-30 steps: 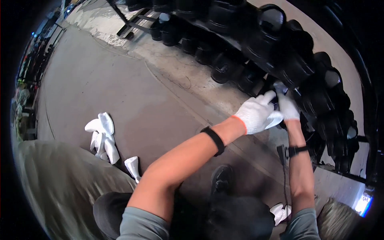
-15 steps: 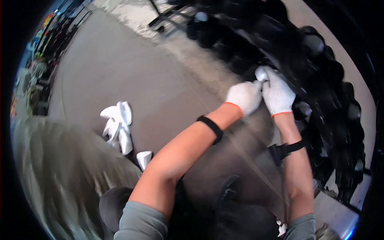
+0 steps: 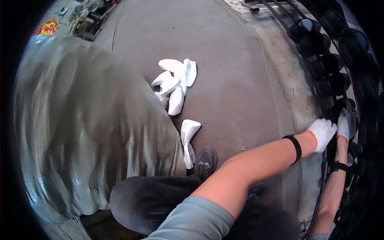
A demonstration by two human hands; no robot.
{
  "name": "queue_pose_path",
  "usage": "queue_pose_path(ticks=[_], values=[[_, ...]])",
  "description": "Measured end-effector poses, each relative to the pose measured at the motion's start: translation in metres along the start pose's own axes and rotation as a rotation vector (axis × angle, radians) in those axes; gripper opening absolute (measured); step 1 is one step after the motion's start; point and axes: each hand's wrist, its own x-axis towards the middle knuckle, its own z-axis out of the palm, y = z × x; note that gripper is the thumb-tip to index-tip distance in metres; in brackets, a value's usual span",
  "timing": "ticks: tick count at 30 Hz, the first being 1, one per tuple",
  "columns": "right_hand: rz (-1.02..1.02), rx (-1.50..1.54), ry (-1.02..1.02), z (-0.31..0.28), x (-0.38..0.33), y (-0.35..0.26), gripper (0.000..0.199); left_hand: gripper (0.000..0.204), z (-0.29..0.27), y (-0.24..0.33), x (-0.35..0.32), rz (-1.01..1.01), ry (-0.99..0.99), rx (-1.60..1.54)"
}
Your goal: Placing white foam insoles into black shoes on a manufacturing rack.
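Note:
My left hand (image 3: 322, 133), in a white knit glove with an orange cuff, is at the right by a rack of glossy black rounded items. Its fingers are curled, and what they hold, if anything, is hidden. Close to it on the right, my right hand (image 3: 343, 125), gloved the same way, is against a dark rounded item (image 3: 351, 114) in the rack. Its fingers seem to close on that item, whose shape is partly hidden. Black straps circle both forearms.
Several white shoe-shaped pieces (image 3: 176, 86) lie heaped on the brown floor (image 3: 232, 80), with another white piece (image 3: 189, 132) near my shoe (image 3: 206, 160). A big grey-green woven sheet (image 3: 88, 124) bulges at the left. Rows of black rounded items (image 3: 324, 64) line the right.
The view has swung, so the white pieces and the rack appear farther right. My hands, earlier together around a small white thing, are now slightly apart; the white thing no longer shows.

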Motion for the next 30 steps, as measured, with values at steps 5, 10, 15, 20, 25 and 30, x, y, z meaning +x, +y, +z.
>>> queue_pose_path(ticks=[5, 10, 15, 20, 25, 30], values=[[-0.068, 0.243, -0.001, 0.007, 0.011, 0.057, 0.05, 0.03, -0.046, -0.042, -0.087, -0.058, 0.468, -0.005], [0.105, 0.483, 0.18, -0.061, -0.079, -0.04, 0.049, 0.067, -0.091, -0.155, -0.299, -1.329, 0.161, 1.039], [-0.23, 1.114, -0.167, -0.126, -0.207, -0.215, 0.029, 0.084, -0.13, -0.165, -0.418, -1.48, 0.384, 0.83], [-0.739, 1.29, -0.518, -0.069, -0.283, -0.293, 0.034, 0.059, -0.084, -0.115, -0.374, -1.469, 0.437, 0.736], [-0.605, 1.408, -0.543, -0.081, -0.302, -0.322, 0.041, 0.015, -0.077, -0.119, -0.462, -1.64, 0.098, 0.728], [0.049, 1.503, -0.679, -0.072, -0.254, -0.255, 0.065, 0.036, -0.109, -0.092, -0.266, -0.885, 0.485, 0.495]])
